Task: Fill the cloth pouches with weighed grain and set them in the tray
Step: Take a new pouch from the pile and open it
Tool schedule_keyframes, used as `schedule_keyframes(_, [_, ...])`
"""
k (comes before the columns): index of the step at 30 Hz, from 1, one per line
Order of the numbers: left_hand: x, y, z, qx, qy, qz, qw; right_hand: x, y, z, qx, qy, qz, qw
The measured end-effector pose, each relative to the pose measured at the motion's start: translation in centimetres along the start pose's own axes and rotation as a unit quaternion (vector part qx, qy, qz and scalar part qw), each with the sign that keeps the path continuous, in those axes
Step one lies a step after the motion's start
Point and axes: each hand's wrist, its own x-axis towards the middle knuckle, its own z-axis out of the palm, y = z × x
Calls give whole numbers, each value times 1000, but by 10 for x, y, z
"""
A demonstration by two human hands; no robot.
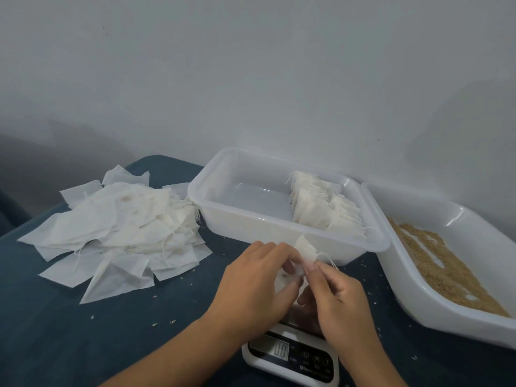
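2 hands (293, 286) together above scale (290, 358), fingers pinching pouch (305, 251)

White pouch (305, 251) pinched above scale; filled pouches (321, 208) upright in tray (212, 188) right end; grain (435, 263) in right bin.

Two bare forearms coming in from the bottom edge, no sleeve, watch or ring on show, left hand (257, 277) and right hand (339, 300) both ungloved, fingers (279, 250) slim, nails short and plain.
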Motion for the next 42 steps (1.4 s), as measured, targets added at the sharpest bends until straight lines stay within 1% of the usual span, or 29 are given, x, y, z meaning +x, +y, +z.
schedule_keyframes(5, [-1,-3,1,-29,-24,-18,999,1,3,1,-3,0,11,1000])
schedule_keyframes(9, [0,-3,1,-47,-44,-24,998,1,0,2,10,-4,2,1000])
schedule_keyframes(13, [1,-1,0,-131,-52,-69,988,-1,-3,0,8,-14,-10,1000])
schedule_keyframes(15, [1,-1,-1,-165,-49,-92,981,0,-1,-2,-6,2,-11,1000])
schedule_keyframes(17, [2,1,-1,-191,-34,-114,974,1,1,-2,-22,19,-4,1000])
schedule_keyframes(19, [2,2,-2,-212,-4,-143,967,1,4,-1,-37,25,4,999])
schedule_keyframes(22, [3,2,-2,-215,35,-159,963,1,7,-1,-35,28,34,998])
schedule_keyframes(26, [4,-1,-4,-217,71,-162,960,0,4,0,29,-13,60,998])
schedule_keyframes(28, [4,-2,-5,-218,81,-164,959,0,4,-2,40,-23,65,997])
schedule_keyframes(30, [5,-4,-7,-206,85,-161,961,-1,3,-4,7,-1,41,999])
schedule_keyframes(31, [6,-5,-7,-193,85,-156,965,-2,3,-5,-23,28,13,999])
schedule_keyframes(33, [6,-7,-8,-159,80,-145,973,-5,1,-7,-78,102,-70,989])
schedule_keyframes(35, [6,-8,-9,-131,73,-140,979,-6,-3,-10,-99,151,-165,970])
schedule_keyframes(36, [6,-8,-9,-122,69,-138,981,-6,-3,-11,-105,154,-212,959])
schedule_keyframes(38, [5,-8,-9,-109,64,-126,984,-5,-1,-12,-138,118,-288,940])
schedule_keyframes(40, [5,-7,-9,-104,60,-110,987,-2,4,-12,-199,69,-307,928])
schedule_keyframes(42, [5,-4,-10,-106,52,-95,988,1,10,-11,-275,49,-289,916])
